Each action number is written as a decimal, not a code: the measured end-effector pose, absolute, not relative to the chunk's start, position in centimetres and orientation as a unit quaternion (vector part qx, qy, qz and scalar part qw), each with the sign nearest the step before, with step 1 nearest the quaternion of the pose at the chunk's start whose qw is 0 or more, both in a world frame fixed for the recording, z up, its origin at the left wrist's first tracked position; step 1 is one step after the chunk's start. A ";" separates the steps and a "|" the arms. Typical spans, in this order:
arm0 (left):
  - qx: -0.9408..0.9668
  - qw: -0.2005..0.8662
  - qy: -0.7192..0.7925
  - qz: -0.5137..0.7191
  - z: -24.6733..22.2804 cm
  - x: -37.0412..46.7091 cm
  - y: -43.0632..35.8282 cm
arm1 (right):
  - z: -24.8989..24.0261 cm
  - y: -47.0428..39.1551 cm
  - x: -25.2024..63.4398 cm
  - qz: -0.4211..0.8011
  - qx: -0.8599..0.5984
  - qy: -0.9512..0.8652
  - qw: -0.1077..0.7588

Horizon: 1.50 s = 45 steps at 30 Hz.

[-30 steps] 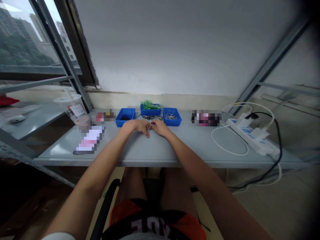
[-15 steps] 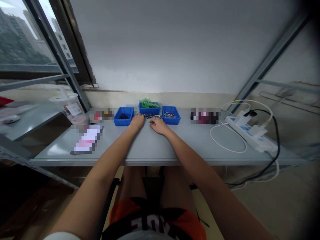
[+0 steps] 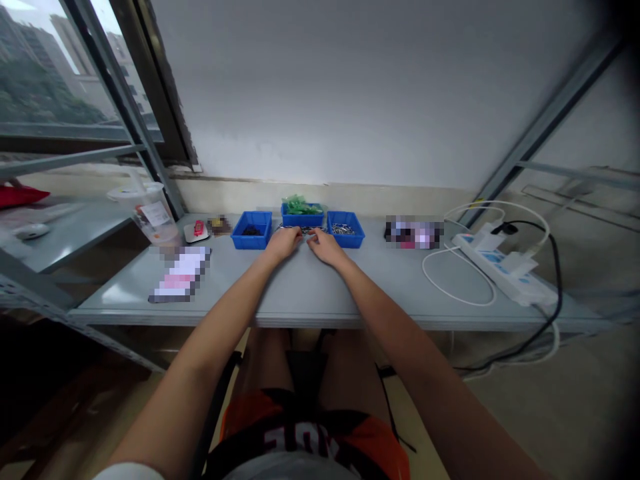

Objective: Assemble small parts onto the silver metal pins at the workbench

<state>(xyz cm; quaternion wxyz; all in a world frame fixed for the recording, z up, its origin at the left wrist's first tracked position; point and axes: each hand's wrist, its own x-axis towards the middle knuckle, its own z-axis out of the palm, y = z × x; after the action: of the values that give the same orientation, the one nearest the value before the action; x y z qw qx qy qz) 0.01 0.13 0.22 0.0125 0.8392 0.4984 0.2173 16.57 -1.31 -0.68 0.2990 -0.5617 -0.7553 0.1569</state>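
Two bare hands work close together near the middle of the frame, apart by a narrow gap. The left hand (image 3: 285, 244) has its fingers bent inward at the near edge of a loose row of slender metal pieces (image 3: 307, 229); the right hand (image 3: 326, 248) curls toward the same spot, palm down. Whether either one pinches a piece is too small to tell.

The metal pieces lie on the grey table (image 3: 310, 287), between the blue tray of dark bits (image 3: 249, 244) at centre-left and the blue tray of silver bits (image 3: 346, 243) at centre-right, just in front of the blue tray of green packets (image 3: 303, 220).

Each metal piece looks light, stiff and smooth, so it probably slides or rolls under a blunt push and tangles with its neighbours. A fingertip-and-thumb pinch around the middle of one shaft seems best, lifting it clear of the others. The silver bits look just as hard and slick, and likely want a pinch from above. The dark bits are too blurred to judge. The green packets look soft, crinkly and nearly weightless; a loose edge seems the easiest hold, though one may drag others along.
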 end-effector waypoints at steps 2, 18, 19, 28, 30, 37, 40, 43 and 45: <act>0.840 0.027 0.490 0.231 0.2 0.1 0.3 | -0.7 -1.3 16.6 0.156 -0.564 -0.750 0.309; 0.865 0.107 0.415 0.262 0.1 -0.7 1.6 | -0.8 -1.0 17.0 0.189 -0.546 -0.746 0.331; 0.864 0.110 0.415 0.264 0.1 -0.7 1.6 | -0.7 -0.9 17.0 0.187 -0.546 -0.746 0.333; 0.844 0.112 0.430 0.301 0.5 -0.8 1.3 | -0.5 -1.0 17.0 0.182 -0.544 -0.747 0.334; 0.833 0.132 0.427 0.325 0.9 -0.6 1.0 | -0.4 -1.1 17.1 0.186 -0.542 -0.752 0.325; 0.801 0.252 0.391 0.376 1.8 0.5 0.0 | -0.4 -1.7 16.8 0.206 -0.491 -0.791 0.301; 0.790 0.241 0.410 0.386 1.6 0.6 0.0 | -0.3 -1.7 16.8 0.186 -0.500 -0.792 0.297; 0.784 0.217 0.433 0.389 1.3 0.4 0.3 | -0.2 -1.5 16.9 0.172 -0.520 -0.777 0.311; 0.789 0.208 0.437 0.378 1.1 0.3 0.4 | -0.1 -1.3 17.0 0.167 -0.523 -0.765 0.336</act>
<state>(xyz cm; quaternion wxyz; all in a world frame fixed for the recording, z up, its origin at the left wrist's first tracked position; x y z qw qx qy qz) 0.29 0.38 1.07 0.2077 0.7895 0.4370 0.3776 16.98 -1.32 -0.09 0.3361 -0.5232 -0.7651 0.1667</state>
